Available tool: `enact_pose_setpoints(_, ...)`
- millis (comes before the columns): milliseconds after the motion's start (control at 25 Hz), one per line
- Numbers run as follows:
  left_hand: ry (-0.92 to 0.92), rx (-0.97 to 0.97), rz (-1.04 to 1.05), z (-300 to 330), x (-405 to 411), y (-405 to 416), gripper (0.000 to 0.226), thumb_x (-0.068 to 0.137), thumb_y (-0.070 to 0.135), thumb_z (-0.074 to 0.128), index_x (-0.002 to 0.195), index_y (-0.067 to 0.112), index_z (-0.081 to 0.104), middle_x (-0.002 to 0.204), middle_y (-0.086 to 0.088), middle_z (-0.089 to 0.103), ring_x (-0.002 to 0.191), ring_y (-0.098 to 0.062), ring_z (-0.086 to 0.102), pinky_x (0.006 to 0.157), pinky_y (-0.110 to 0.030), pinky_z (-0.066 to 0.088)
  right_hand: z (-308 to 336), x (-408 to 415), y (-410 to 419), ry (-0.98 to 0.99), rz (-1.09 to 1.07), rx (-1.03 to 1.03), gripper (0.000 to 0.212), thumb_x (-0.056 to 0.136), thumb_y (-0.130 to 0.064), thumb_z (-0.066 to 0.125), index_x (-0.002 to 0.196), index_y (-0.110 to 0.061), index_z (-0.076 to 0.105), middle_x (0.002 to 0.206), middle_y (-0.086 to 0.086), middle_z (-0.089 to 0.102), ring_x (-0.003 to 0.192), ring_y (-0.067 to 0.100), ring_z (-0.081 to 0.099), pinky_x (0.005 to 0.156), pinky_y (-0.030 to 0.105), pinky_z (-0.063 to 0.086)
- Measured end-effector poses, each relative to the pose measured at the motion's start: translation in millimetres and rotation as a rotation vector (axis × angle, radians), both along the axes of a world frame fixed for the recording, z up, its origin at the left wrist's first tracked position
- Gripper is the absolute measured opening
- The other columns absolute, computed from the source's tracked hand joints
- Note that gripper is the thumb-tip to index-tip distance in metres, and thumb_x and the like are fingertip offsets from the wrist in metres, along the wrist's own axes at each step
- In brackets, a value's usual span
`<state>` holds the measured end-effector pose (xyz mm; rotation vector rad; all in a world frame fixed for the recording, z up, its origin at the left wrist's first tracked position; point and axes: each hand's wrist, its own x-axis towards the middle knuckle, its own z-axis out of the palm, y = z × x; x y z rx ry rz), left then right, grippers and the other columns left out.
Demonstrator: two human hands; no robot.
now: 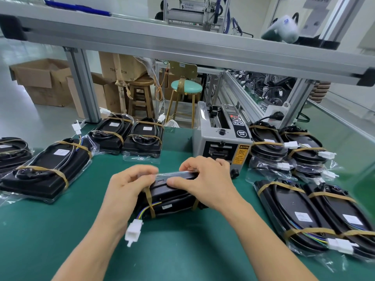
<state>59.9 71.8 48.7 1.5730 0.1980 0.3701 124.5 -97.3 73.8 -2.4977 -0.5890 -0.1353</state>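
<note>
Our left hand point(129, 187) and right hand point(203, 179) curl over the top edge of a black box point(172, 197), fingers pinching a clear strip point(168, 175) there; the box stands on edge on the green table point(182, 250); its white plug point(133, 233) lies by our left wrist; a tape machine point(221, 142) sits just behind; bagged boxes point(46, 169) lie on both sides.

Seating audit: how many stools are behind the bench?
2. A wooden stool stands by the cardboard boxes; a green-seated stool with gold legs stands right of it. More may be hidden behind the bench frame.
</note>
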Motion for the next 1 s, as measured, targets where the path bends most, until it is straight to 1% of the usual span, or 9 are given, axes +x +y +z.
enact_pose_setpoints(120,-0.196,0.114,-0.06,-11.2,-11.3,1.8,0.033,0.088,0.001,0.059,0.092,0.031,0.072,0.126,0.007,0.057,0.096,-0.006,0.063,0.085,-0.019,0.049,-0.6,1.2,0.4,0.014,-0.023,0.024,0.036,0.07,-0.069,0.066,0.084,-0.036,0.062,0.093,-0.013,0.063,0.101,0.007,0.051,0.106,0.04,0.016)
enact_pose_setpoints(200,-0.252,0.371,-0.118,-17.9,-18.0,6.3,0.029,0.086,0.011,0.065,0.1,0.036,0.071,0.13,0.016,0.053,0.113,-0.001,0.055,0.096,-0.011,0.039,0.1,0.8,-0.4,0.015,-0.008,0.008,0.035,0.071,-0.068,0.065,0.085,-0.036,0.062,0.094,-0.013,0.062,0.101,0.007,0.05,0.108,0.041,0.013)
enact_pose_setpoints(280,-0.227,0.484,-0.15,-22.3,-19.9,10.6,0.048,0.074,0.013,0.078,0.111,0.041,0.066,0.127,0.019,0.056,0.12,-0.001,0.051,0.098,-0.006,0.032,-3.5,-1.8,-2.4,-0.008,0.02,0.045,0.033,0.076,-0.063,0.065,0.091,-0.034,0.066,0.099,-0.015,0.061,0.104,0.004,0.049,0.111,0.04,0.005)
enact_pose_setpoints(360,-0.206,0.517,-0.116,-24.1,-20.9,11.0,0.068,0.065,0.002,0.084,0.114,0.044,0.063,0.123,0.022,0.059,0.119,0.001,0.052,0.098,-0.005,0.032,-11.7,-7.0,-9.6,-0.084,-0.026,0.243,0.02,0.082,-0.05,0.065,0.094,-0.034,0.068,0.104,-0.018,0.059,0.104,-0.002,0.05,0.111,0.031,0.006)
enact_pose_setpoints(400,-0.202,0.522,-0.082,-24.2,-22.0,9.4,0.071,0.062,-0.002,0.084,0.112,0.044,0.065,0.121,0.024,0.06,0.117,0.003,0.053,0.097,-0.004,0.032,-16.4,-7.3,-16.9,-0.125,-0.117,0.39,0.009,0.086,-0.041,0.064,0.09,-0.034,0.068,0.102,-0.018,0.06,0.102,-0.002,0.052,0.108,0.03,0.018)
enact_pose_setpoints(520,-0.209,0.517,0.01,-25.6,-25.5,-0.4,0.068,0.055,-0.003,0.086,0.107,0.038,0.068,0.111,0.025,0.064,0.105,0.008,0.056,0.093,-0.001,0.033,-21.6,4.3,-41.8,0.018,-0.464,0.751,0.017,0.091,-0.024,0.061,0.078,-0.033,0.066,0.089,-0.012,0.065,0.088,0.009,0.058,0.079,0.022,0.042)
enact_pose_setpoints(680,-0.197,0.464,0.11,-30.5,-29.3,-14.7,0.07,0.051,-0.007,0.087,0.104,0.035,0.068,0.107,0.029,0.064,0.101,0.012,0.056,0.091,0.0,0.034,-23.5,36.4,-46.6,0.213,-0.646,0.855,0.018,0.089,-0.015,0.063,0.074,-0.009,0.071,0.081,0.005,0.072,0.083,0.027,0.063,0.082,0.037,0.051)
enact_pose_setpoints(800,-0.205,0.449,0.153,-33.0,-30.7,-20.8,0.072,0.051,-0.008,0.087,0.105,0.036,0.067,0.107,0.03,0.063,0.102,0.013,0.056,0.091,0.0,0.035,-24.1,48.4,-37.1,0.278,-0.661,0.922,0.025,0.088,-0.018,0.067,0.063,-0.022,0.065,0.076,-0.011,0.065,0.088,0.016,0.061,0.082,0.031,0.045)
enact_pose_setpoints(1000,-0.235,0.461,0.169,-34.3,-30.7,-23.4,0.074,0.051,-0.01,0.086,0.106,0.035,0.066,0.109,0.029,0.063,0.103,0.012,0.056,0.091,0.0,0.033,-20.5,61.2,-30.0,0.339,-0.751,1.008,0.018,0.082,-0.02,0.075,0.068,-0.024,0.065,0.08,-0.003,0.066,0.086,0.019,0.06,0.081,0.032,0.048)
